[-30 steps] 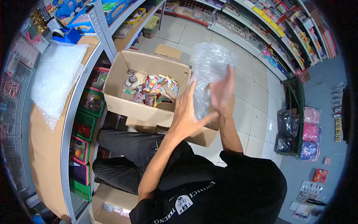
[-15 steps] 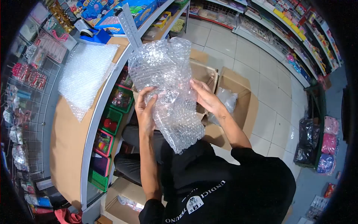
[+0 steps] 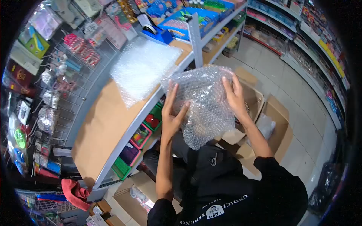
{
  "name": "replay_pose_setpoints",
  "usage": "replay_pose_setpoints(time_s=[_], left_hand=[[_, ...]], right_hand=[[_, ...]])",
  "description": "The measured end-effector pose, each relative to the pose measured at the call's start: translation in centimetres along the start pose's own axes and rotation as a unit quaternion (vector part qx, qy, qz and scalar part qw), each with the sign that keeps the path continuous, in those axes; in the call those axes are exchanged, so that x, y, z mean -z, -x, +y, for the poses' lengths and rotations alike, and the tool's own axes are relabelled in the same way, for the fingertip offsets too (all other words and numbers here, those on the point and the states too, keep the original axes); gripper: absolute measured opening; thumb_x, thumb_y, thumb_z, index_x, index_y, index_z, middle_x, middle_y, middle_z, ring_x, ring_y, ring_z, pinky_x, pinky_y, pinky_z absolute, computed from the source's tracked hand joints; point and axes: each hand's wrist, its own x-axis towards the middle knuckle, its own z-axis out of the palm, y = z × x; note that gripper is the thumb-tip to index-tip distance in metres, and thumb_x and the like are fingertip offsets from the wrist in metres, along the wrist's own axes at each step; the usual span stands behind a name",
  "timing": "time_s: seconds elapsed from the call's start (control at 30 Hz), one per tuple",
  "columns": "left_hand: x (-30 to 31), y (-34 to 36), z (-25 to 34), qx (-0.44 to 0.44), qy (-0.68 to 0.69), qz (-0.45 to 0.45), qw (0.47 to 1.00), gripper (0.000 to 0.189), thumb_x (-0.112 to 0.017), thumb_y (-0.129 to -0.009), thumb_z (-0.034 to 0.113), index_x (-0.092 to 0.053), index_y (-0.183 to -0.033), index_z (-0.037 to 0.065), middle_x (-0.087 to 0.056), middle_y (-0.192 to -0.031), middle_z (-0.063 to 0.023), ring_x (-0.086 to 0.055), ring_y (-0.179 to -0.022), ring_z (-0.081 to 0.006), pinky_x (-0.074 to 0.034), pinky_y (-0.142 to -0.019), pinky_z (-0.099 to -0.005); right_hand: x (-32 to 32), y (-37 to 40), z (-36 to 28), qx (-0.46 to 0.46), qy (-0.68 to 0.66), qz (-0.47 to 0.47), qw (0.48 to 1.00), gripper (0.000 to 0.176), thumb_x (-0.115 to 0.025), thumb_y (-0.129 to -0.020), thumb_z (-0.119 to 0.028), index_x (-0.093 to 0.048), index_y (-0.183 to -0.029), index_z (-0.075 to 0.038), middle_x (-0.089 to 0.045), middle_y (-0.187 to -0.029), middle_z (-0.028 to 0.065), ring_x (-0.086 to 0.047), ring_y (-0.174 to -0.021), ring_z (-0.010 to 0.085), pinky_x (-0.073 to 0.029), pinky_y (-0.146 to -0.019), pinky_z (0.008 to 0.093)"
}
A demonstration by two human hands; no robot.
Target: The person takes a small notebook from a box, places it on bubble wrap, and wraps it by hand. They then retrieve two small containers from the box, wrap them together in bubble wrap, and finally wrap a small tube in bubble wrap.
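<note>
Clear bubble wrap (image 3: 209,101) sits at the centre of the frame, held up between both hands above the person's lap. The left hand (image 3: 174,109) grips its left side, thumb and fingers spread, and the right hand (image 3: 236,96) grips its upper right edge; the wrap lies between the two grips, touching both. Another bubble sheet (image 3: 145,64) rests on the wooden counter (image 3: 98,132), upper left, near a blue tape dispenser (image 3: 160,34). Open cardboard boxes (image 3: 281,132) stand at lower right and bottom centre.

Wood shelf (image 3: 102,132) w/ flat bubble wrap (image 3: 145,67).
</note>
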Motion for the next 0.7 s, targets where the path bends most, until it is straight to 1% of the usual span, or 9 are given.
replay_pose_setpoints(time_s=[0.07,0.17,0.23,0.37,0.43,0.5,0.53,0.63,0.7], left_hand=[[1.9,-2.0,3.1,-0.017,0.023,0.044,0.999,0.072,-0.067,-0.084,-0.004,-0.036,-0.149,0.005,-0.012,-0.162,-0.0154,-0.023,-0.146,-0.0271,-0.038,-0.110,-0.0354],[6.1,-6.2,6.4,-0.066,-0.077,0.109,0.989,0.074,-0.062,-0.086,-0.003,-0.031,-0.152,0.009,-0.017,-0.162,-0.0125,-0.025,-0.145,-0.0239,-0.043,-0.104,-0.0322],[8.8,-8.8,7.1,0.026,-0.048,0.143,0.988,0.074,-0.060,-0.086,-0.003,-0.030,-0.153,0.011,-0.019,-0.161,-0.0114,-0.032,-0.141,-0.0231,-0.046,-0.100,-0.0303],[14.8,-11.6,0.8,0.050,-0.070,0.140,0.986,0.076,-0.057,-0.085,-0.006,-0.030,-0.153,0.015,-0.019,-0.161,-0.0106,-0.050,-0.126,-0.0213,-0.054,-0.085,-0.0251],[17.7,-12.3,-4.4,0.002,-0.159,0.124,0.979,0.081,-0.059,-0.081,-0.007,-0.030,-0.153,0.014,-0.017,-0.162,-0.0123,-0.052,-0.120,-0.0230,-0.051,-0.088,-0.0279],[18.6,-12.2,-6.0,0.055,-0.136,0.099,0.984,0.086,-0.063,-0.075,-0.007,-0.032,-0.152,0.014,-0.017,-0.162,-0.0135,-0.043,-0.134,-0.0259,-0.044,-0.102,-0.0335],[18.7,-12.3,-6.9,0.058,-0.154,0.111,0.980,0.090,-0.064,-0.071,-0.006,-0.032,-0.153,0.016,-0.017,-0.162,-0.0132,-0.029,-0.144,-0.0258,-0.038,-0.108,-0.0346],[19.4,-13.0,-8.2,-0.029,-0.289,0.099,0.952,0.089,-0.065,-0.072,-0.005,-0.034,-0.152,0.017,-0.017,-0.162,-0.0127,-0.022,-0.147,-0.0256,-0.033,-0.112,-0.0349],[18.2,-13.8,-5.4,-0.055,-0.165,0.124,0.977,0.082,-0.062,-0.074,-0.004,-0.037,-0.150,0.011,-0.020,-0.162,-0.0102,-0.023,-0.147,-0.0248,-0.027,-0.115,-0.0362]], right_hand=[[-2.7,-2.9,-3.2,0.033,-0.044,-0.062,0.997,0.042,-0.053,-0.102,-0.025,-0.043,-0.138,-0.008,-0.064,-0.082,0.0053,-0.059,-0.055,0.0092,-0.045,-0.043,0.0228],[-7.3,-8.5,-7.3,0.070,-0.056,-0.156,0.984,0.057,-0.058,-0.099,-0.030,-0.034,-0.145,-0.007,-0.064,-0.088,0.0076,-0.061,-0.065,0.0122,-0.048,-0.052,0.0260],[-10.7,-13.2,-7.4,0.033,-0.005,-0.172,0.984,0.066,-0.062,-0.096,-0.035,-0.033,-0.146,-0.006,-0.064,-0.093,0.0106,-0.062,-0.074,0.0162,-0.050,-0.063,0.0301],[-14.1,-18.6,-1.8,0.060,0.179,-0.172,0.967,0.078,-0.068,-0.090,-0.043,-0.030,-0.147,-0.005,-0.062,-0.106,0.0159,-0.062,-0.089,0.0232,-0.049,-0.080,0.0362],[-12.8,-15.7,-2.1,0.134,0.155,-0.160,0.966,0.076,-0.069,-0.090,-0.036,-0.029,-0.149,-0.008,-0.057,-0.116,0.0181,-0.061,-0.093,0.0246,-0.049,-0.080,0.0374],[-10.2,-13.7,-0.3,0.201,0.131,-0.165,0.957,0.074,-0.069,-0.091,-0.030,-0.028,-0.150,-0.010,-0.055,-0.120,0.0176,-0.062,-0.093,0.0222,-0.050,-0.080,0.0352],[-8.5,-11.5,-1.2,0.163,0.100,-0.163,0.968,0.069,-0.068,-0.091,-0.025,-0.032,-0.148,-0.010,-0.055,-0.121,0.0167,-0.062,-0.094,0.0196,-0.050,-0.080,0.0328],[-1.6,-6.2,-1.8,0.117,0.103,-0.162,0.974,0.052,-0.068,-0.091,-0.014,-0.047,-0.138,-0.008,-0.054,-0.123,0.0113,-0.061,-0.096,0.0125,-0.049,-0.082,0.0255],[2.8,-3.1,-2.5,0.105,0.141,-0.111,0.978,0.041,-0.068,-0.090,-0.014,-0.055,-0.128,-0.007,-0.055,-0.124,0.0073,-0.060,-0.097,0.0130,-0.049,-0.084,0.0263]])
